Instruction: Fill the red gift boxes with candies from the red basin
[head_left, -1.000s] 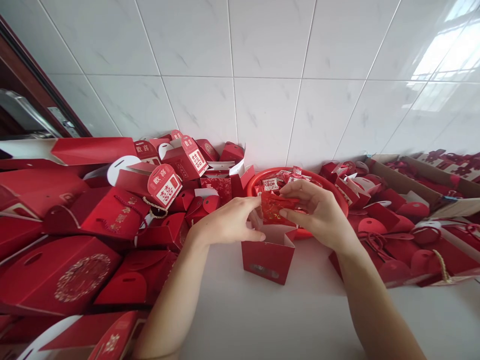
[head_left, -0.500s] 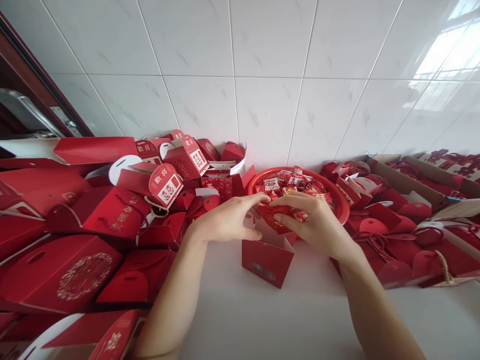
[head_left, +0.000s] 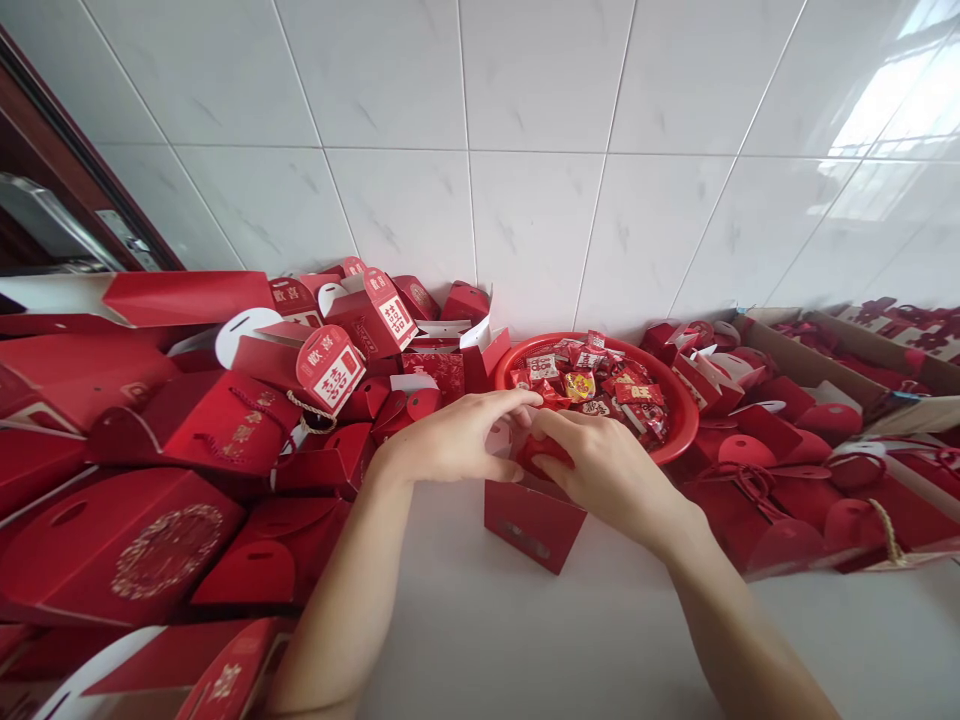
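Observation:
A small red gift box (head_left: 534,525) stands on the white surface with its top open. My left hand (head_left: 461,440) is curled round the box's left rim, thumb at the near edge and fingers at the far side. Over the opening, my right hand (head_left: 600,465) is closed on a red packet (head_left: 544,450), which is partly inside the box and mostly covered by the fingers. Just behind my hands sits a red plastic basket (head_left: 686,410) of wrapped candies (head_left: 581,384), several with gold or white print.
Many folded red gift boxes (head_left: 180,535) are heaped on the left, some with cord handles (head_left: 319,428). More red boxes (head_left: 780,500) and an open cardboard carton (head_left: 795,355) lie on the right. A tiled wall (head_left: 540,230) rises behind.
My right hand has moved down and slightly left, lowering the red packet from above the box into its opening. The left hand and the box have stayed nearly still.

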